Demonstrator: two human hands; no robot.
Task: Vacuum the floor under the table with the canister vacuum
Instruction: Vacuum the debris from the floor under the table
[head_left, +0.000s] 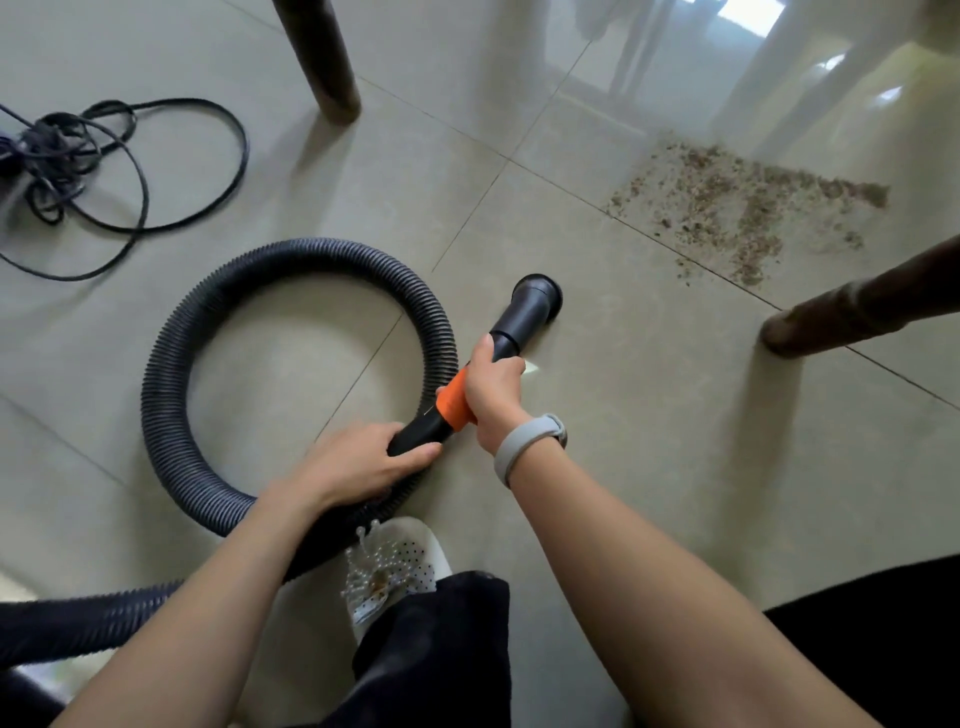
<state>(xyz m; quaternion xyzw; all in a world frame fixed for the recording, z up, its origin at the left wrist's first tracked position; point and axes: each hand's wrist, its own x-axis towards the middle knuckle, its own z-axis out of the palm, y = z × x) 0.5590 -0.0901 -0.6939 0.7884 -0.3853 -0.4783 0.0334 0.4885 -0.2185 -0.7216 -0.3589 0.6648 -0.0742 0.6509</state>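
Both hands are gripping the hose handle (452, 402) at frame centre: left hand (363, 462) behind, right hand (491, 389) ahead. Its nozzle (535, 301) is resting on the floor (623, 415), short of the debris (737, 208) at upper right.

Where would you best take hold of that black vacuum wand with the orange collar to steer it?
On the rigid stem of the black vacuum wand with the orange collar, coming from above and behind. The right hand grips at the collar, the left hand just behind it, where the ribbed black hose starts; that hose looks too floppy to aim with.
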